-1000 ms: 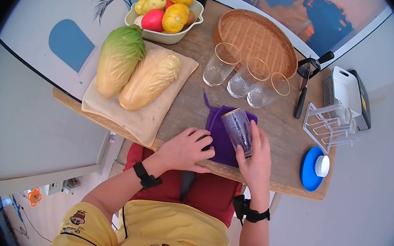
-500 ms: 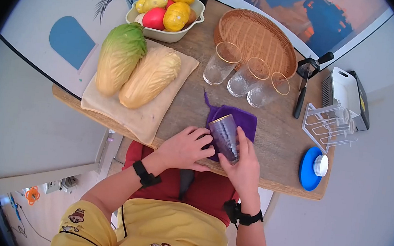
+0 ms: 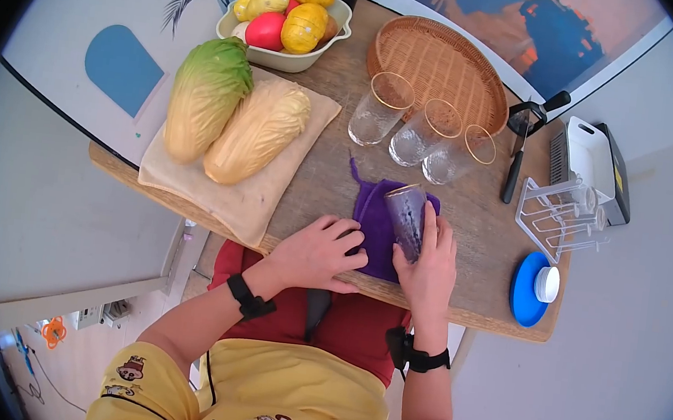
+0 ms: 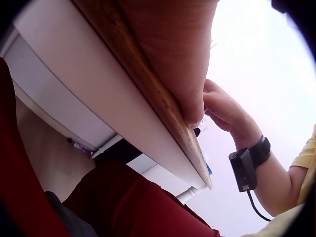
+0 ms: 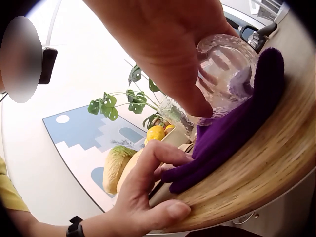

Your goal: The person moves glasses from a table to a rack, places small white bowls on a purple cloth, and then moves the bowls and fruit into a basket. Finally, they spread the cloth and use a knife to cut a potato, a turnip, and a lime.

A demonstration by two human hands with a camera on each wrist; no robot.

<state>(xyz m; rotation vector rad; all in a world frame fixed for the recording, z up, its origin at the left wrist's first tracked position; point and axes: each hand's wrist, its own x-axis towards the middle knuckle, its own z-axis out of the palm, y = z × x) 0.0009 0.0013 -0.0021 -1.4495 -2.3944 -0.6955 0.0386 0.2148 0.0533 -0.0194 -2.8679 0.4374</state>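
A clear ribbed drinking glass (image 3: 404, 211) with a gold rim leans tilted over a folded purple cloth (image 3: 377, 251) at the table's front edge. My right hand (image 3: 430, 271) grips it from the right, thumb on the near side and fingers along the far side. In the right wrist view the glass's round base (image 5: 224, 74) faces the camera, low over the cloth. My left hand (image 3: 314, 253) holds the cloth's left edge with curled fingers, its thumb lying apart along the table edge. Those left fingertips are partly hidden in the head view.
Three gold-rimmed glasses (image 3: 425, 133) stand before a round wicker tray (image 3: 427, 51). Two cabbages (image 3: 250, 131) lie on a beige mat (image 3: 272, 195) at left, with a produce bowl (image 3: 286, 61) behind. At right are a white glass rack (image 3: 545, 220), a peeler-like black-handled tool (image 3: 512, 175) and a blue plate (image 3: 526, 291).
My right hand brought the glass left and nearer to me, then back right and away, its tilt changing on the way. My left hand and the cloth stayed almost still.
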